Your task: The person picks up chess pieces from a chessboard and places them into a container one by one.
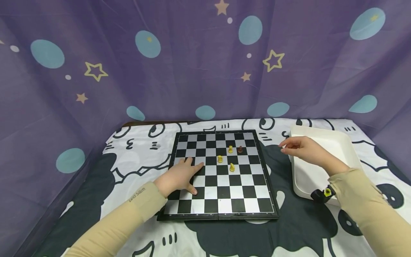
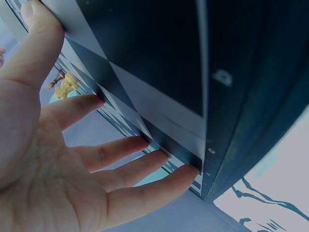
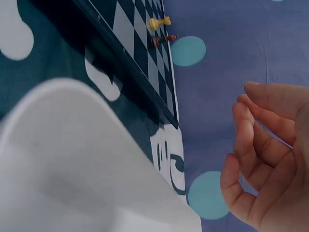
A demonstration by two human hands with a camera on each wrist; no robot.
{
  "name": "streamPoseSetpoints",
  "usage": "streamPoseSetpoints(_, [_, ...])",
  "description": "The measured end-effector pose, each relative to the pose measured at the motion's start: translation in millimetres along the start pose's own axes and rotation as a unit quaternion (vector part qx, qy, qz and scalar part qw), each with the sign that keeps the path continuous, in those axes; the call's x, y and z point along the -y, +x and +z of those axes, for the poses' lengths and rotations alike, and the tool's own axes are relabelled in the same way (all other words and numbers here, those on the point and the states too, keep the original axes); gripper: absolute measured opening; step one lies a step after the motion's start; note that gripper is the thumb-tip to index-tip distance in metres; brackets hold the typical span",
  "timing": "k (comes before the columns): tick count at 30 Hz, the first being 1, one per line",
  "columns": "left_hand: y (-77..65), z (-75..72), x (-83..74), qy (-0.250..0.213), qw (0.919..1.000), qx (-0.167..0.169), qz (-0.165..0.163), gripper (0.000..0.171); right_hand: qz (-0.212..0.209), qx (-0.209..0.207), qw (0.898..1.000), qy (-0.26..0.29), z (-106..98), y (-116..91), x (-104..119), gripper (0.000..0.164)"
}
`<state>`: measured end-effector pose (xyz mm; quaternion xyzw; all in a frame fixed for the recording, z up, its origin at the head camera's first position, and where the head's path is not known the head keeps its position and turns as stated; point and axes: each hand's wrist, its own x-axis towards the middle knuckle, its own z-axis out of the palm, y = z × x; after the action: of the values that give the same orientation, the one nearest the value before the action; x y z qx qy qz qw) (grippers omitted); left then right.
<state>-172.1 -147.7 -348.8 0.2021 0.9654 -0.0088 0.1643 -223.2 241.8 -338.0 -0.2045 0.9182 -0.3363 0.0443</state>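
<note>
A black-framed chessboard [image 1: 211, 192] lies flat on the patterned cloth. Spread fingers of my left hand [image 1: 179, 176] rest on the left part of the board; in the left wrist view the fingertips [image 2: 186, 171] meet its squares. Three yellow chess pieces [image 1: 219, 159] and one dark red chess piece [image 1: 240, 149] stand right of the board's middle, towards the back. My right hand [image 1: 302, 149] hovers over the left rim of a white tray [image 1: 308, 176], right of the board. Its fingers are loosely bent, thumb near the index finger, and nothing shows between them in the right wrist view.
A black-and-white cartoon cloth [image 1: 257, 239] covers the table. Behind it hangs a purple curtain [image 1: 192, 71] with stars and blue ovals. A small black device with a yellow mark [image 1: 322, 195] sits at my right wrist, over the tray's near edge.
</note>
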Motion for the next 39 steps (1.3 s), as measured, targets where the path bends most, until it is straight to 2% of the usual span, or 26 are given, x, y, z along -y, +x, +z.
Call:
streamPoseSetpoints(12, [2.6, 2.1, 1.0, -0.009, 0.9999, 0.002, -0.005, 0.097, -0.009, 0.025, 0.999, 0.029, 23.2, 16.8, 10.8, 0.027])
streamPoseSetpoints(22, [2.6, 2.0, 1.0, -0.01, 0.9999, 0.004, -0.005, 0.095, -0.025, 0.032, 0.999, 0.025, 33.5, 32.9, 24.0, 0.025])
streamPoseSetpoints(30, [2.3, 2.0, 0.9, -0.011, 0.9999, 0.002, -0.004, 0.096, -0.015, 0.03, 0.999, 0.026, 38.9, 49.5, 32.8, 0.026])
streamPoseSetpoints(34, [2.9, 2.3, 1.1, -0.012, 0.9999, 0.002, -0.004, 0.096, 0.001, 0.025, 0.999, 0.035, 43.2, 56.8, 36.0, 0.028])
streamPoseSetpoints(39, [3.3, 2.0, 0.9, -0.009, 1.0, 0.0, -0.003, 0.096, 0.002, 0.025, 0.999, 0.042, 50.6, 66.6, 36.5, 0.033])
